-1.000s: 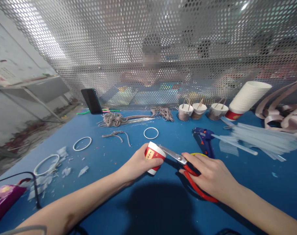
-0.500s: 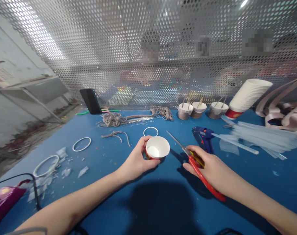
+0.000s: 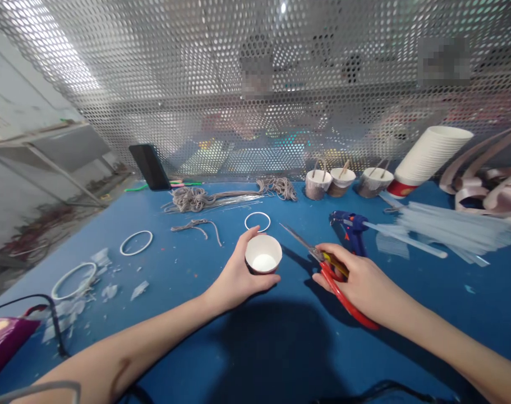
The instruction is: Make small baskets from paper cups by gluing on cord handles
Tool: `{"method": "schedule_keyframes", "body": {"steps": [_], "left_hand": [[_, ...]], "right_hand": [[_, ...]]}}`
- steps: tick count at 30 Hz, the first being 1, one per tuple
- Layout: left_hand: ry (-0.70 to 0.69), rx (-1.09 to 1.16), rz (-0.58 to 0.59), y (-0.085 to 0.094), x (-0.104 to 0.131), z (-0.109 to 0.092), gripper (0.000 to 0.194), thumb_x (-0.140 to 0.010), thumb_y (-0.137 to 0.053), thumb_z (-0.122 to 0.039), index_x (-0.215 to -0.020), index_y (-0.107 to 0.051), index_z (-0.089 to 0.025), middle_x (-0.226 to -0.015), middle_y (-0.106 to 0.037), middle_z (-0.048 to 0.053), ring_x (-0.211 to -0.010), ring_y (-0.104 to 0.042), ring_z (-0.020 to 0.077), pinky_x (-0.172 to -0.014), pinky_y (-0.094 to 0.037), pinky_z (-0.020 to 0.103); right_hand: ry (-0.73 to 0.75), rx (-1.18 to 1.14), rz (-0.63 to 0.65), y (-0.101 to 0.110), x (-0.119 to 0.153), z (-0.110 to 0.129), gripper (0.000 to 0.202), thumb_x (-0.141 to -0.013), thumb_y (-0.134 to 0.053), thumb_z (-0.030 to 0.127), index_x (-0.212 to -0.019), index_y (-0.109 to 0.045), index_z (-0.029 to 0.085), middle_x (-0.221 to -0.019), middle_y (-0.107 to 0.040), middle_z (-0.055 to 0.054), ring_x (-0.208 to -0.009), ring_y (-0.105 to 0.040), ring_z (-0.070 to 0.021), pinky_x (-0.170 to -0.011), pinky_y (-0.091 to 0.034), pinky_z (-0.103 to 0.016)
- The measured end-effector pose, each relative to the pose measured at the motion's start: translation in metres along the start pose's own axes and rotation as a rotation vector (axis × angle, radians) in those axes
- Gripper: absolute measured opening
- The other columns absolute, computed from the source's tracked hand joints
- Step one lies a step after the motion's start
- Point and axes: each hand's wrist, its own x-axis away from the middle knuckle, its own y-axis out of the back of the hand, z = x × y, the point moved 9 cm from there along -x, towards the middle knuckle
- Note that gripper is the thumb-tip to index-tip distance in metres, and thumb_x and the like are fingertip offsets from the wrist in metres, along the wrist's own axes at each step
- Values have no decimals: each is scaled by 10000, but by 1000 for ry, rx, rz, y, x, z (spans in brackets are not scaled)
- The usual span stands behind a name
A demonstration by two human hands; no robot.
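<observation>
A white paper cup [image 3: 264, 253], its mouth tipped toward me, is held between the thumb and fingers of my left hand [image 3: 242, 272]. In my right hand [image 3: 351, 278] is a pair of red-handled scissors [image 3: 331, 275], blades closed and pointing away to the upper left, apart from the cup. Something yellow shows beside the handle under my fingers. Just beyond the cup lies a white ring [image 3: 257, 221]. A blue glue gun [image 3: 351, 224] with a clear glue stick in it rests past my right hand.
Cord bundles [image 3: 192, 199] and a propped phone [image 3: 151, 166] line the back. Small cups holding sticks [image 3: 317, 184] stand beside a leaning cup stack [image 3: 432, 157]. Glue sticks [image 3: 452, 227] and ribbon [image 3: 486, 188] lie right; rings [image 3: 136, 242], plastic scraps and a purple device [image 3: 11, 339] left. A perforated metal screen [image 3: 221, 112] rises behind.
The cup has been turned slightly in my left hand and shifted a little left. My right hand with the scissors has also moved slightly left. The whole view has shifted a little.
</observation>
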Motion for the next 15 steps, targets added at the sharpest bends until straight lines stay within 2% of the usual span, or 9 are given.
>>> {"method": "schedule_keyframes", "body": {"steps": [3,6,9,11,15], "left_hand": [[-65,12,-8,3,1,-7,775,-661,-724,-280,-1326,-330,-218,-1353,-466,133,-1147,-547,264,-1011,-413,419],[-63,4,-48,6,2,-7,705,-688,-714,-316,-1299,-373,-225,-1226,-541,107,-1073,-583,247,-956,-458,406],[-49,-19,-123,11,3,-4,774,-640,-761,-360,-1293,-370,-221,-1164,-536,95,-1002,-606,239,-907,-489,407],[-64,-36,-151,13,4,-5,841,-589,-797,-387,-1291,-367,-215,-1187,-520,106,-1040,-590,262,-937,-470,429],[-128,-36,-78,8,4,-11,927,-571,-807,-339,-1338,-299,-222,-1321,-466,145,-1192,-508,304,-1026,-394,463]], "right_hand": [[15,1,-5,-1,0,0,372,-762,-589,387,-1102,-573,237,-810,-717,-15,-693,-669,-199,-615,-512,-304],[24,-25,7,-1,1,4,367,-762,-586,385,-1094,-572,228,-766,-707,-5,-651,-653,-188,-607,-505,-298],[15,-122,56,-4,3,9,339,-768,-584,395,-1060,-582,223,-715,-697,9,-605,-632,-168,-579,-498,-270],[7,-163,73,-5,4,11,324,-769,-584,401,-1039,-593,222,-716,-703,8,-600,-628,-161,-560,-492,-255],[0,-125,52,-4,4,9,325,-751,-591,375,-1035,-609,218,-736,-719,-1,-620,-649,-172,-564,-493,-258]]}}
